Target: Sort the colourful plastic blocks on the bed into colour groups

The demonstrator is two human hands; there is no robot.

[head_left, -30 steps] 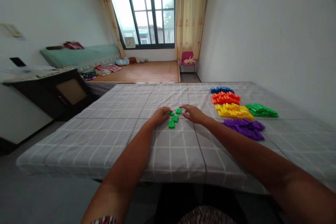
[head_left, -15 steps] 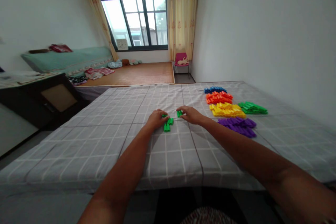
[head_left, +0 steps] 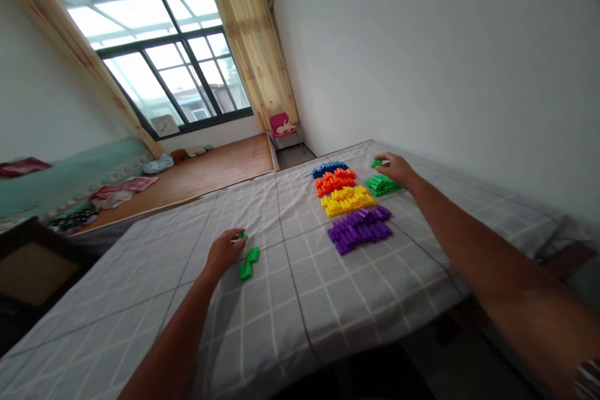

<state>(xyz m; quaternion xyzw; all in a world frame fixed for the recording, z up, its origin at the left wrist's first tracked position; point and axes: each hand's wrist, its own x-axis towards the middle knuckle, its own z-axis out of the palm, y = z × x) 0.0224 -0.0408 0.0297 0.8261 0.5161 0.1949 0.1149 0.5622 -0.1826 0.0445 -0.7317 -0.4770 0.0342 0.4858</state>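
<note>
My left hand (head_left: pixel 227 250) rests on the checked cloth, its fingers closed on a small green piece (head_left: pixel 242 235). Just right of it lie two more green pieces (head_left: pixel 253 255), touching end to corner. Above the green pile (head_left: pixel 382 185) at the right, my right hand (head_left: pixel 392 169) pinches another green piece (head_left: pixel 376 163). Left of that pile, blue (head_left: pixel 330 168), orange (head_left: pixel 335 182), yellow (head_left: pixel 347 201) and purple (head_left: pixel 360 229) piles stand in a row from back to front.
The grey checked cloth (head_left: pixel 262 325) covers the table. Beyond its far edge are a low brown platform (head_left: pixel 225 169) with cloths on it and a pink chair (head_left: pixel 280 122). A white wall (head_left: pixel 422 62) runs along the right.
The view has turned right and tilted. My right hand has moved from the middle of the cloth to the green pile, carrying a green piece. My left hand stays by the loose green pieces.
</note>
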